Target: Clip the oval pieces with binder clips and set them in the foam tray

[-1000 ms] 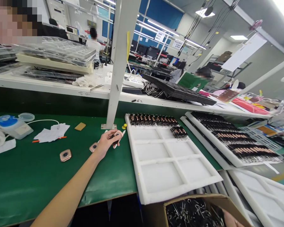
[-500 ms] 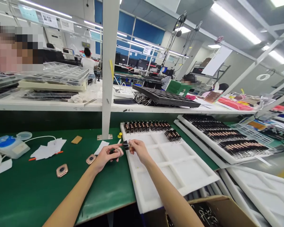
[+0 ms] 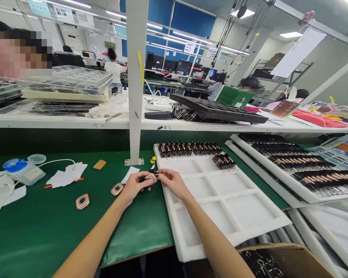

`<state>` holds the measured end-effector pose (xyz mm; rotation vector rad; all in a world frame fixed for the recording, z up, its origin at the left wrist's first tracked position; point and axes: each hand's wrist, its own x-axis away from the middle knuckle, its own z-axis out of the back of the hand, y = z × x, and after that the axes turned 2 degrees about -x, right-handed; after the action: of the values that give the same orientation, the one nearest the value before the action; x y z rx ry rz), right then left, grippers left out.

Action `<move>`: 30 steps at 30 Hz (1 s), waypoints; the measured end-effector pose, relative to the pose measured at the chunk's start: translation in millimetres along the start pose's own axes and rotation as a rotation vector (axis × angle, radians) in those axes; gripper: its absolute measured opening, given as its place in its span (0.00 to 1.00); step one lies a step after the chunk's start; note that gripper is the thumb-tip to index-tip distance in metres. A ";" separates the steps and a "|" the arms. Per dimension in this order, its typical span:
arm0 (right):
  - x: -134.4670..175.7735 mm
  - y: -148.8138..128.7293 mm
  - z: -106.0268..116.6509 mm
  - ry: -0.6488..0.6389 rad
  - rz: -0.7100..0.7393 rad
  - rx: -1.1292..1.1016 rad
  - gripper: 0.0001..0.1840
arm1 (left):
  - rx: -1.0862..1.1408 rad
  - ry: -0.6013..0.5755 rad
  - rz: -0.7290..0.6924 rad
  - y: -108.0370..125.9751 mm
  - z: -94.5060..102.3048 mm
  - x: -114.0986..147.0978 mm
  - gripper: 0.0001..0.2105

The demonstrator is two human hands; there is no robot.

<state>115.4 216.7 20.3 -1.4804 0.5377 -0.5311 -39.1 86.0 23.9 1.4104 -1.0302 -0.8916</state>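
Note:
My left hand (image 3: 133, 188) grips a rose-gold watch case (image 3: 151, 178) above the green mat, close to the foam tray's left edge. A black binder clip (image 3: 154, 171) is at the far side of that case, and my right hand (image 3: 174, 183) pinches its wire handles. My fingers partly hide where clip and case meet. Two more rose-gold watch cases lie on the mat to the left: a nearer case (image 3: 82, 201) and another case (image 3: 116, 189) beside my left wrist. In the white foam tray (image 3: 204, 174), a row of clipped watch cases (image 3: 191, 148) fills the back.
A shorter group of clipped cases (image 3: 225, 161) is in the tray. Another loaded foam tray (image 3: 290, 164) stands right. A cardboard box (image 3: 292, 256) of binder clips is below. A blue-topped bottle (image 3: 24, 172) and white papers (image 3: 66, 174) lie left. A post (image 3: 135, 85) rises behind my hands.
My right hand has brought the binder clip from just right of the watch case onto its far side, and the hands are now together. The view has shifted slightly.

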 end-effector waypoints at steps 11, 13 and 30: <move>7.5 4.7 3.2 0.077 0.008 0.257 0.24 | -0.004 0.004 0.004 -1.9 -2.6 -1.2 0.16; 7.1 4.3 4.2 0.063 -0.001 0.214 0.24 | -0.012 0.004 0.002 -1.6 -4.5 -1.4 0.16; 6.7 5.5 13.5 0.016 -0.044 -0.037 0.27 | -0.184 0.046 -0.094 -12.0 18.9 -10.9 0.21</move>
<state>129.1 223.0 15.1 -1.5268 0.5306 -0.5703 -59.2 90.0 9.8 1.3261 -0.8301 -0.9923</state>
